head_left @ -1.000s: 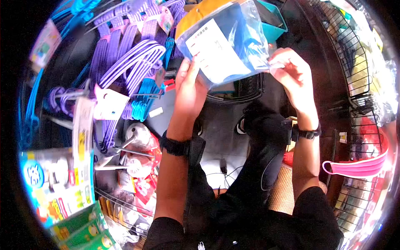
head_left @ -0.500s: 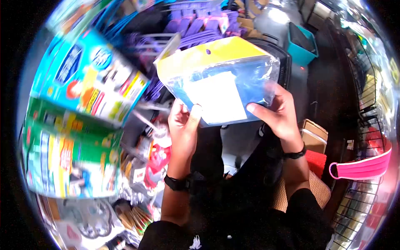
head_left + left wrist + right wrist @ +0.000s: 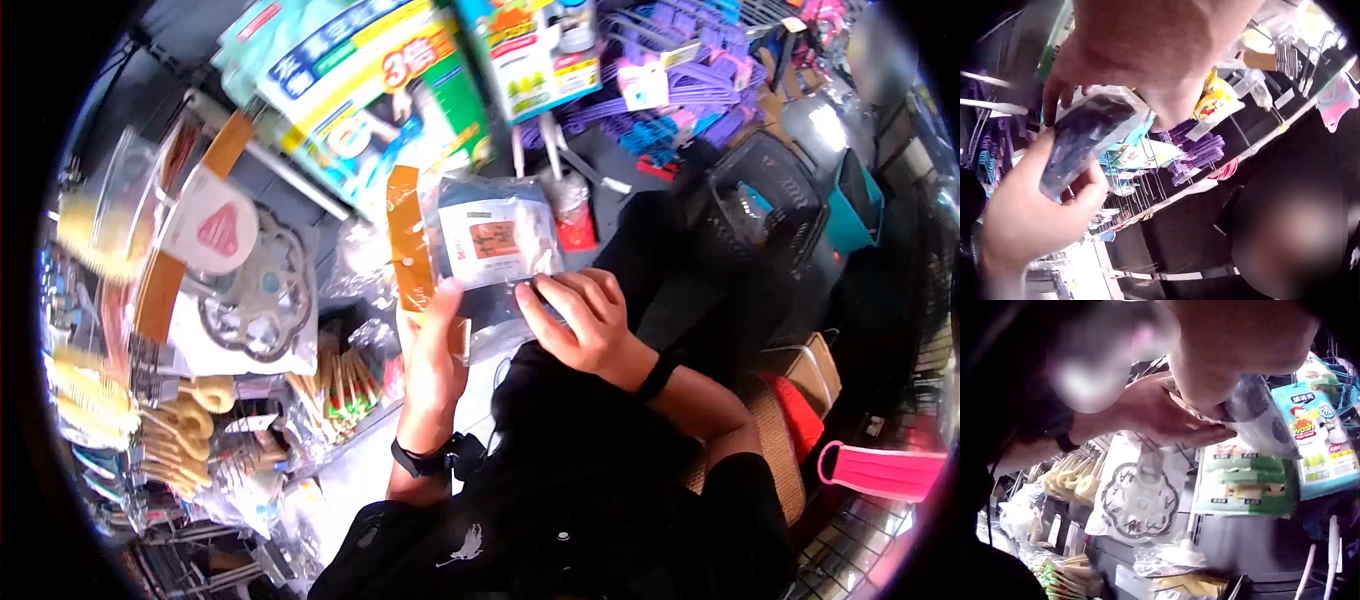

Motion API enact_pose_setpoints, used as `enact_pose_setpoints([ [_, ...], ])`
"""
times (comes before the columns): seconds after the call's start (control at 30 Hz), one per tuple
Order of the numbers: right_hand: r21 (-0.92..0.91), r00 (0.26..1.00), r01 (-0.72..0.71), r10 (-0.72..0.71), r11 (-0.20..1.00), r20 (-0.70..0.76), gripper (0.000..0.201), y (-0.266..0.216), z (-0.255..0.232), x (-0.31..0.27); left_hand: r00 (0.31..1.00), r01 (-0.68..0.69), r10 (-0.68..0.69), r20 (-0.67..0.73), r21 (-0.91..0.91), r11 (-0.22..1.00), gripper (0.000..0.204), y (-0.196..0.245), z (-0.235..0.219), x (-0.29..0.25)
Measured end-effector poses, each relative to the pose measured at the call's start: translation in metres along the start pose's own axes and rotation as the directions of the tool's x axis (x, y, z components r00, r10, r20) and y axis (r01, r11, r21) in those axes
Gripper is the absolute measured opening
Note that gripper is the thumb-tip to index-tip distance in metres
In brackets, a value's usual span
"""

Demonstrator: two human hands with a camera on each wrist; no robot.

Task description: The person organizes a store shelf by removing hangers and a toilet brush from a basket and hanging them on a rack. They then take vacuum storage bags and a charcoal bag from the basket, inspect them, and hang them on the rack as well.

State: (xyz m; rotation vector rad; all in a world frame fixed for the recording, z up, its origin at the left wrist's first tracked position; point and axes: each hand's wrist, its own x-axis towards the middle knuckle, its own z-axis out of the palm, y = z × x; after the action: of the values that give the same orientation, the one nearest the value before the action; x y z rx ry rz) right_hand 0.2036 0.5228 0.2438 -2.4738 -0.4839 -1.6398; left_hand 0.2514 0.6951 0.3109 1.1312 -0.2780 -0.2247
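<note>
Both hands hold a clear plastic package (image 3: 497, 225) in front of the body. It has an orange header card (image 3: 405, 240) along its left side, dark contents, and a white label with an orange printed square. At its lower left my left hand (image 3: 432, 350) grips it, the thumb lying over the front. My right hand (image 3: 585, 320) holds the lower right part, fingertips on the plastic. In the left wrist view, the thumb and fingers of the right hand (image 3: 1041, 212) close around the dark package (image 3: 1088, 134). The right wrist view shows the left hand (image 3: 1154, 412) under the package.
Green cleaning-product packs (image 3: 380, 95) and a blue pack (image 3: 540, 60) hang just beyond the package. Purple hangers (image 3: 700, 90) are farther back. A flower-shaped tray (image 3: 260, 290) hangs at left. A black basket (image 3: 770, 190) and a teal bin (image 3: 855, 210) stand right; a pink mask (image 3: 890, 470) hangs lower right.
The package has turned: its header card has gone from the top to the left side, and a label with orange print faces up. The head view has swung left along the shelves.
</note>
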Motion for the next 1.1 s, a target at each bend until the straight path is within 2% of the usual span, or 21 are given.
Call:
enact_pose_setpoints([
  [0.03, 0.003, 1.000, 0.008, -0.008, 1.000, 0.001, 0.025, -0.007, 0.003, -0.004, 0.988, 0.077, -0.071, -0.137, 0.039, 0.996, 0.044, -0.001, -0.016, -0.001],
  [0.1, 0.031, 0.998, -0.003, 0.002, 1.000, 0.058, 0.029, -0.018, 0.005, -0.011, 0.969, 0.096, -0.073, -0.238, 0.087, 0.992, 0.030, -0.003, -0.029, -0.005],
  [0.17, 0.030, 0.983, -0.001, -0.005, 1.000, 0.184, 0.033, -0.029, 0.009, -0.024, 0.972, 0.055, -0.016, -0.235, 0.160, 0.986, 0.025, -0.010, -0.043, -0.006],
  [0.23, 0.229, 0.963, -0.101, 0.037, 0.968, 0.269, 0.037, -0.041, 0.011, -0.026, 0.960, 0.042, 0.021, -0.280, 0.216, 0.975, 0.019, -0.030, -0.068, -0.002],
  [0.27, 0.320, 0.948, -0.159, 0.054, 0.934, 0.314, 0.040, -0.045, 0.007, -0.026, 0.975, -0.054, 0.115, -0.191, 0.297, 0.953, 0.014, -0.041, -0.085, 0.005],
  [0.3, 0.343, 0.939, -0.194, 0.074, 0.919, 0.335, 0.044, -0.045, 0.005, -0.025, 0.984, -0.028, 0.095, -0.151, 0.396, 0.918, 0.011, -0.046, -0.101, 0.003],
  [0.37, 0.306, 0.913, -0.283, 0.158, 0.909, 0.376, 0.041, -0.043, 0.014, -0.024, 0.993, -0.057, 0.108, -0.049, 0.596, 0.801, 0.009, -0.049, -0.123, 0.000],
  [0.4, 0.309, 0.924, -0.296, 0.190, 0.904, 0.332, 0.042, -0.039, 0.025, -0.023, 0.991, -0.097, 0.132, 0.006, 0.715, 0.692, 0.008, -0.051, -0.132, -0.001],
  [0.43, 0.339, 0.917, -0.318, 0.197, 0.885, 0.346, 0.050, -0.035, 0.034, -0.020, 0.988, -0.132, 0.143, 0.061, 0.815, 0.565, 0.010, -0.055, -0.141, -0.003],
  [0.47, 0.344, 0.911, -0.313, 0.178, 0.885, 0.371, 0.055, -0.034, 0.041, -0.015, 0.985, -0.147, 0.160, 0.068, 0.814, 0.563, 0.009, -0.061, -0.148, -0.003],
  [0.57, 0.420, 0.888, -0.311, 0.103, 0.853, 0.448, 0.068, -0.042, 0.065, -0.013, 0.946, -0.318, 0.193, 0.260, 0.861, 0.397, 0.007, -0.057, -0.146, -0.014],
  [0.6, 0.428, 0.880, -0.299, 0.073, 0.853, 0.469, 0.066, -0.046, 0.071, -0.016, 0.920, -0.391, 0.177, 0.350, 0.849, 0.356, 0.007, -0.058, -0.151, -0.016],
  [0.63, 0.435, 0.872, -0.284, 0.042, 0.854, 0.488, 0.064, -0.049, 0.076, -0.018, 0.917, -0.398, 0.134, 0.376, 0.832, 0.387, 0.011, -0.058, -0.148, -0.020],
  [0.67, 0.406, 0.895, -0.260, 0.060, 0.876, 0.443, 0.042, -0.054, 0.079, -0.021, 0.937, -0.346, 0.101, 0.336, 0.841, 0.415, 0.012, -0.061, -0.149, -0.022],
  [0.7, 0.418, 0.852, -0.277, 0.021, 0.865, 0.522, 0.034, -0.054, 0.085, -0.029, 0.955, -0.288, 0.065, 0.290, 0.849, 0.443, 0.013, -0.065, -0.150, -0.026],
  [0.77, 0.437, 0.748, -0.313, -0.065, 0.843, 0.661, 0.019, -0.052, 0.103, -0.048, 0.963, -0.262, 0.063, 0.261, 0.866, 0.425, 0.013, -0.076, -0.157, -0.029],
  [0.8, 0.475, 0.793, -0.332, -0.031, 0.815, 0.608, 0.010, -0.055, 0.109, -0.054, 0.965, -0.255, 0.060, 0.254, 0.874, 0.414, 0.013, -0.084, -0.163, -0.028],
  [0.9, 0.465, 0.778, -0.285, -0.082, 0.838, 0.623, 0.011, -0.060, 0.131, -0.082, 0.956, -0.294, 0.124, 0.268, 0.903, 0.313, 0.012, -0.115, -0.184, -0.030],
  [0.93, 0.464, 0.815, -0.276, -0.050, 0.842, 0.577, 0.008, -0.063, 0.138, -0.091, 0.964, -0.265, 0.116, 0.240, 0.907, 0.327, 0.013, -0.125, -0.192, -0.030],
  [1.03, 0.437, 0.775, -0.299, -0.052, 0.848, 0.630, 0.006, -0.060, 0.150, -0.104, 0.978, -0.202, 0.120, 0.170, 0.915, 0.350, 0.014, -0.145, -0.209, -0.031],
  [1.1, 0.422, 0.783, -0.315, -0.019, 0.850, 0.622, 0.005, -0.059, 0.158, -0.113, 0.976, -0.195, 0.160, 0.147, 0.917, 0.347, 0.012, -0.154, -0.212, -0.027],
])
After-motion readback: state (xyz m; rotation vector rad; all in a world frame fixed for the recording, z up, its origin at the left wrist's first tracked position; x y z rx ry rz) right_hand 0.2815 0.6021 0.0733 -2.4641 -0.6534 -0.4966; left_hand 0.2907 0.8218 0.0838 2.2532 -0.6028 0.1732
